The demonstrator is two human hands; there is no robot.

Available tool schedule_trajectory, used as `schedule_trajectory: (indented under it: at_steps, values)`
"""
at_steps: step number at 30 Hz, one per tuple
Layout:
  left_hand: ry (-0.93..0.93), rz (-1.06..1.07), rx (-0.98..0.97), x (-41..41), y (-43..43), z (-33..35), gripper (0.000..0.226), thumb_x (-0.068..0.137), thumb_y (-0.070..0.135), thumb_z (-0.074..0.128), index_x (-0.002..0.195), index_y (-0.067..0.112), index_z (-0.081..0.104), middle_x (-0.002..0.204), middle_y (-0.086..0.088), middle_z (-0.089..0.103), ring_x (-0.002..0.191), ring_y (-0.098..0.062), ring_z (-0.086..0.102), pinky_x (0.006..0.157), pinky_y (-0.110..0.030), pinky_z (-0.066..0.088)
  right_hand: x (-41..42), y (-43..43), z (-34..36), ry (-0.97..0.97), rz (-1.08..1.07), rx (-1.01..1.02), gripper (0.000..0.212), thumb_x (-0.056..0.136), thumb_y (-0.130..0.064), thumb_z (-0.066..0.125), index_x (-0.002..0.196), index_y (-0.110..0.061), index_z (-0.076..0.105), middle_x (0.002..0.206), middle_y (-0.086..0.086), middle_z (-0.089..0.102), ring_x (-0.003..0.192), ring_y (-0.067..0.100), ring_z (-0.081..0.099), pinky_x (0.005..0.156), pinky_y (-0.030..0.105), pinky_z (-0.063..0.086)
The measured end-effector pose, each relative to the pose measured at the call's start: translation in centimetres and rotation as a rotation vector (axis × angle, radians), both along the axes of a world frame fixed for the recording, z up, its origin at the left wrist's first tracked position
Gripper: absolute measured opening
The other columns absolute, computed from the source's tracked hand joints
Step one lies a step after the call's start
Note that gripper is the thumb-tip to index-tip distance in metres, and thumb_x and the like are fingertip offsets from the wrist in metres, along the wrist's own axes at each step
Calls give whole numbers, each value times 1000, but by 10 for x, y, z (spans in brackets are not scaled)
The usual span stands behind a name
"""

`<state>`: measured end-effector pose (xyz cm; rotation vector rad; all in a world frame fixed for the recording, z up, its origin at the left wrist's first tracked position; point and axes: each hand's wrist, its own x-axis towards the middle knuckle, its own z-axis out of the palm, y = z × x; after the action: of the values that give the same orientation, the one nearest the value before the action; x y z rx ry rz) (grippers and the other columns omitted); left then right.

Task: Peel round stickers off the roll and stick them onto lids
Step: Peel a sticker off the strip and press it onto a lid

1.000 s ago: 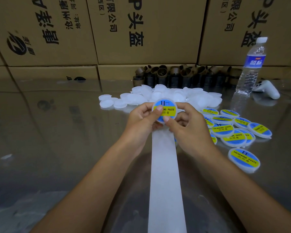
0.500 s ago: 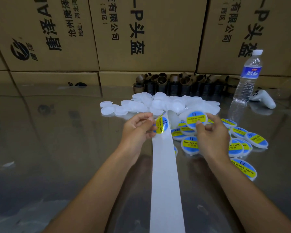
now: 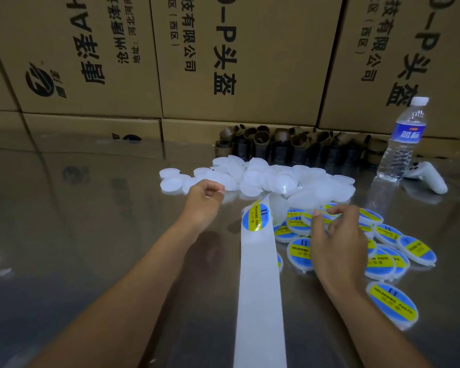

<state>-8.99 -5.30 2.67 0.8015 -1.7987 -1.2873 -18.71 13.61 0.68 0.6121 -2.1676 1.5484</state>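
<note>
At the worktop's centre, a backing strip runs in from 6 o'clock, with one sticker on its curled tip. The left hand, at 10 o'clock of the tip, curls beside the blank lids; I cannot tell whether it grips one. The right hand, at 3 o'clock, pinches a labelled lid.
</note>
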Motion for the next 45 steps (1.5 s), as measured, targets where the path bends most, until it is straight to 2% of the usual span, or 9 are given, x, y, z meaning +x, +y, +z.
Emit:
schedule_trajectory:
  at_steps: [3, 6, 9, 15, 21, 25, 31, 37, 45]
  values:
    - [-123, 95, -104, -21, -27, -4, 16, 94, 8, 52, 107, 6, 62, 83, 4, 55, 81, -15, 51, 58, -17, 35, 6, -2, -1, 110, 93, 85, 13, 89, -24, 57, 86, -23, 45, 58, -11, 40, 62, 20, 44, 56, 30, 26]
    - [-198, 144, -213, -41, -46, -4, 21, 92, 12, 54, 112, 8, 61, 105, -8, 59, 95, -20, 54, 76, -21, 39, 8, -2, -2, 188, 97, 138, 10, 86, -17, 62, 82, -17, 54, 55, -15, 32, 58, 18, 41, 55, 29, 29]
    - [-423, 122, -548, -59, -57, -3, 29, 93, 19, 55, 121, 12, 57, 125, -13, 50, 120, -27, 43, 97, -36, 36, 9, -2, -1, 250, 93, 185, 11, 83, -12, 67, 78, -13, 57, 53, -15, 24, 51, 16, 35, 46, 27, 25]
    - [-787, 143, -772, -89, -64, 0, 42, 99, 32, 43, 136, 12, 45, 137, -14, 43, 127, -30, 34, 102, -39, 28, 7, -3, -1, 375, 80, 209, 15, 81, -13, 67, 72, -11, 56, 54, -18, 17, 46, 11, 29, 44, 14, 21]
    - [-875, 179, -821, -93, -65, -9, 47, 98, 28, 44, 143, 17, 35, 141, -9, 45, 131, -30, 36, 106, -40, 24, 1, -4, -8, 216, 78, 35, 19, 90, -16, 59, 84, -26, 43, 55, -12, 42, 51, 3, 41, 49, 19, 31]
    - [-813, 175, -792, -92, -64, -10, 50, 95, 26, 54, 141, 16, 38, 139, -12, 45, 129, -31, 38, 104, -39, 27, 5, -5, -4, 228, 78, 5, 11, 87, -26, 44, 93, -29, 36, 60, -15, 45, 53, 14, 45, 47, 25, 31]
    - [-475, 38, -518, -88, -56, -10, 47, 88, 1, 58, 132, 10, 45, 133, -17, 42, 120, -31, 46, 95, -34, 38, 1, -4, -7, 226, 67, 36, 28, 90, -11, 56, 93, -30, 36, 63, -16, 47, 55, 16, 47, 51, 19, 31]
    - [-101, -36, -205, -71, -30, 7, 39, 84, -1, 66, 119, 10, 55, 112, -11, 61, 94, -17, 53, 56, -3, 39, -1, -5, -7, 185, 70, 45, 16, 89, -12, 54, 94, -24, 44, 64, -14, 47, 59, 19, 48, 55, 30, 29]
    - [204, -274, -78, -5, 38, 42, 33, 93, 0, 54, 114, 24, 61, 105, 4, 68, 98, -11, 61, 85, -25, 52, -2, -1, -4, 166, 79, 67, 10, 91, -13, 51, 101, -15, 51, 70, -10, 50, 64, 18, 46, 60, 30, 29]
